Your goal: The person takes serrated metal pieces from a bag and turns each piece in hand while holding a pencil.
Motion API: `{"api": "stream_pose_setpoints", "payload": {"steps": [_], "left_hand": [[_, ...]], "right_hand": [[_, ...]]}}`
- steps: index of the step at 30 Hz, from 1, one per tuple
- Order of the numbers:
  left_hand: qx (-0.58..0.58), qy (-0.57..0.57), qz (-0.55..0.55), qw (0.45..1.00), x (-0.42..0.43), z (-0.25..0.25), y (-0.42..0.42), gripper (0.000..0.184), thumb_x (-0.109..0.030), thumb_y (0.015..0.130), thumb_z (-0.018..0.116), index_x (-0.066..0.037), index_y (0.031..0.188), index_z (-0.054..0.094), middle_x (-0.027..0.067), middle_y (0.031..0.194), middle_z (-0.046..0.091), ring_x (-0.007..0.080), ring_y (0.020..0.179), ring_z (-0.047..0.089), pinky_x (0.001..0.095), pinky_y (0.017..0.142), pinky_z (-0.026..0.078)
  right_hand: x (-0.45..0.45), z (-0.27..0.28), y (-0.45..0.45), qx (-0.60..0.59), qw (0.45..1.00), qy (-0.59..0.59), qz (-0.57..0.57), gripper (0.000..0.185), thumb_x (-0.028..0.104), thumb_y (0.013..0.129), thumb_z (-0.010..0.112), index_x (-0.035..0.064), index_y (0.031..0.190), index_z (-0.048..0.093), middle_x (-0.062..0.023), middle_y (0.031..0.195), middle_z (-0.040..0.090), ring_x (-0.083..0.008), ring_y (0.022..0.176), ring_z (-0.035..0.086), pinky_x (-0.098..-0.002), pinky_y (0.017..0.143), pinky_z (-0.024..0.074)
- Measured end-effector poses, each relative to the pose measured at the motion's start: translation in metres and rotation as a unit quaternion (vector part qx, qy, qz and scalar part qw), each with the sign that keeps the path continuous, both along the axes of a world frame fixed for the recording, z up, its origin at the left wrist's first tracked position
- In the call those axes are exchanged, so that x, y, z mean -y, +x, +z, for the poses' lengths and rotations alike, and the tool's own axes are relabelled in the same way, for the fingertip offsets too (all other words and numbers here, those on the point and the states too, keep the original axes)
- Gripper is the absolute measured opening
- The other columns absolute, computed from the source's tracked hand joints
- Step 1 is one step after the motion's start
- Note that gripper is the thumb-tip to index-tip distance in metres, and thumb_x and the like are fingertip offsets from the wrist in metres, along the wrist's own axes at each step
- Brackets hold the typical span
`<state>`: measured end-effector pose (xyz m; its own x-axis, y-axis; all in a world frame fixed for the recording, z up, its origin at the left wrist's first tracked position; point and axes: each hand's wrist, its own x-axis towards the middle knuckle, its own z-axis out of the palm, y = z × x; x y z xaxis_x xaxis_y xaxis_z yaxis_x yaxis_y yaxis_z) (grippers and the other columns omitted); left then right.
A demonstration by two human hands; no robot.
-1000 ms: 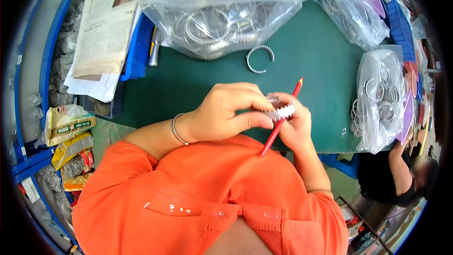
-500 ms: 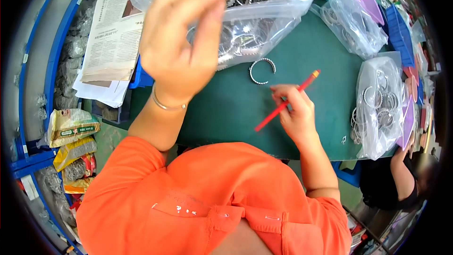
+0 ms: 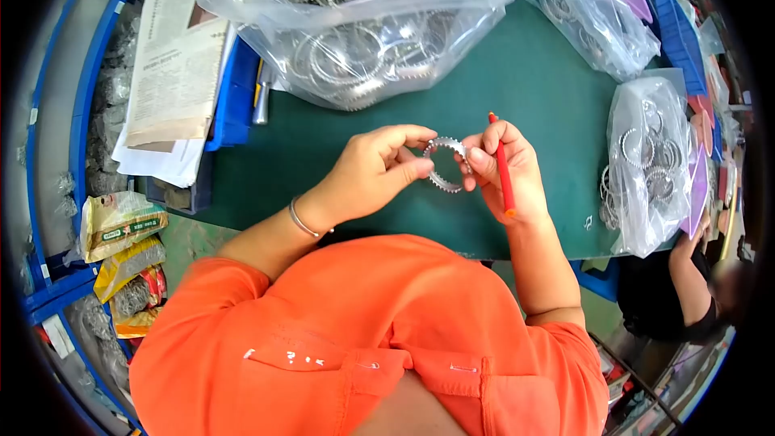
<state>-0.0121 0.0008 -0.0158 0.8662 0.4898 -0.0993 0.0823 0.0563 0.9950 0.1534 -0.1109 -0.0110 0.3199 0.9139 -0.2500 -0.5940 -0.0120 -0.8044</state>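
A toothed silver ring (image 3: 443, 186) is held up between both hands, over the green table. My left hand (image 3: 373, 171) pinches its left edge between thumb and fingers; a plain metal bangle (image 3: 300, 220) is on that wrist. My right hand (image 3: 517, 173) touches the ring's right edge with thumb and fingertips. That same hand also holds a red pencil (image 3: 504, 169), roughly upright across the palm. Beyond the hands lies a large clear plastic bag (image 3: 379, 20) full of similar rings.
Two smaller clear bags, one at upper right (image 3: 597, 36) and one at right (image 3: 652, 165), hold more rings. Newspaper (image 3: 173, 73) lies on a blue bin (image 3: 236, 101) at left. Blue shelving (image 3: 85, 113) stands far left. Another person's arm (image 3: 690, 282) shows at lower right.
My left hand has come down from over the large bag to the ring. The loose ring on the table is gone from its spot. The red pencil has turned more upright.
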Motion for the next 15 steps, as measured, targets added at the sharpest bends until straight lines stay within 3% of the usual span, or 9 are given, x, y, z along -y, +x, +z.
{"api": "stream_pose_setpoints", "payload": {"steps": [1,5,12,15], "left_hand": [[-0.010,-0.084,0.023,0.996,0.003,0.003,0.002,0.026,-0.005,0.085,0.056,0.003,0.109,0.054,0.0054,0.088,0.061,0.0070,0.072,0.056,0.0202,0.063,0.047],[-0.019,-0.118,0.017,0.993,0.001,0.007,0.003,0.017,-0.008,0.086,0.055,0.002,0.099,0.061,0.0029,0.078,0.062,0.0050,0.062,0.052,0.0175,0.055,0.043],[-0.030,-0.045,-0.018,0.998,0.001,0.008,0.004,0.017,-0.012,0.087,0.055,0.000,0.095,0.064,0.0022,0.076,0.060,0.0042,0.060,0.050,0.0167,0.053,0.041],[-0.026,-0.020,-0.013,0.999,0.003,0.005,0.005,0.020,-0.012,0.087,0.055,0.001,0.100,0.062,0.0026,0.081,0.061,0.0041,0.063,0.051,0.0164,0.054,0.041]], "right_hand": [[0.003,0.000,-0.001,-0.037,0.999,-0.003,-0.001,0.018,-0.003,0.080,0.059,0.0070,0.078,0.044,-0.0123,0.078,0.058,-0.0149,0.062,0.056,-0.0230,0.052,0.0473],[0.013,0.003,-0.002,-0.024,0.999,-0.033,-0.005,0.015,-0.001,0.083,0.056,0.0074,0.078,0.044,-0.0151,0.079,0.060,-0.0169,0.063,0.058,-0.0241,0.050,0.0499],[0.016,0.005,-0.003,0.070,0.996,-0.053,-0.016,0.019,0.002,0.081,0.060,0.0058,0.082,0.042,-0.0123,0.077,0.060,-0.0130,0.063,0.057,-0.0219,0.052,0.0468],[0.015,0.005,-0.006,0.111,0.992,-0.043,-0.036,0.022,0.001,0.079,0.063,0.0057,0.081,0.041,-0.0117,0.077,0.060,-0.0114,0.063,0.056,-0.0222,0.053,0.0461]]}}
